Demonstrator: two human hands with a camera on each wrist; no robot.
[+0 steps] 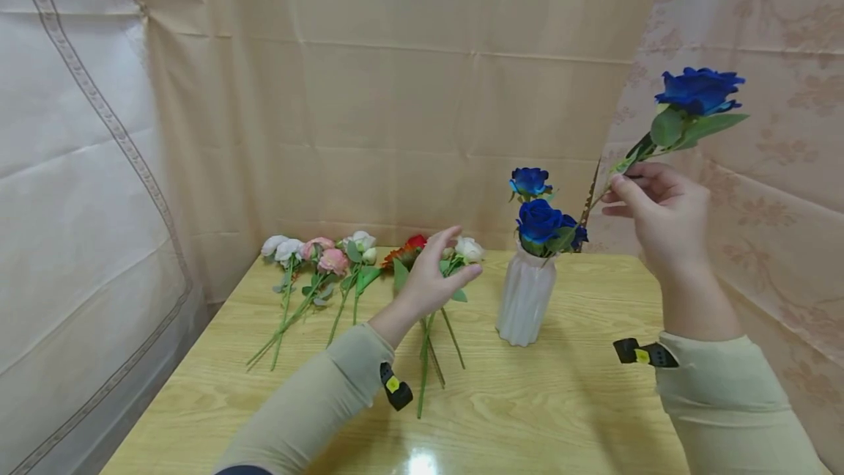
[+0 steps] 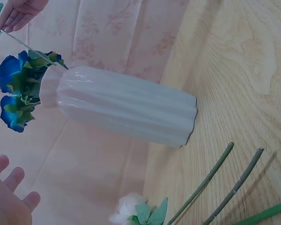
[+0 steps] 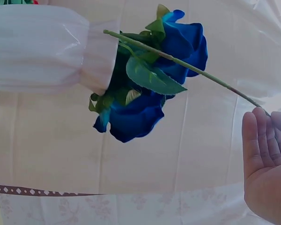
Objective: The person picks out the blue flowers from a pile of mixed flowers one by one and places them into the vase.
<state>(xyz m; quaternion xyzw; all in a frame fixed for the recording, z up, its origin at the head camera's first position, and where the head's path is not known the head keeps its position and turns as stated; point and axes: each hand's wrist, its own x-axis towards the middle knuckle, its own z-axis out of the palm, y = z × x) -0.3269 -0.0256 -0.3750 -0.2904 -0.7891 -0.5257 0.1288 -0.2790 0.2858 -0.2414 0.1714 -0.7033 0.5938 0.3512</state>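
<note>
My right hand [image 1: 672, 215] pinches a blue artificial rose [image 1: 700, 91] by its stem, up and to the right of a white ribbed vase [image 1: 525, 299]. The stem slants down to the left, and its cut end [image 3: 107, 32] overlaps the vase's mouth in the right wrist view. Several blue roses [image 1: 539, 221] stand in the vase, their heads just above its neck. To the left of the vase my left hand [image 1: 431, 273] hovers with fingers spread and holds nothing. It passes in front of red and white flowers, partly hiding them.
On the wooden table [image 1: 527, 409], pink flowers [image 1: 332, 262], white flowers [image 1: 288, 250] and a red flower [image 1: 415, 242] lie left of the vase, stems toward me. A white rose [image 1: 469, 249] lies nearest the vase. A beige curtain [image 1: 395, 94] hangs behind the table.
</note>
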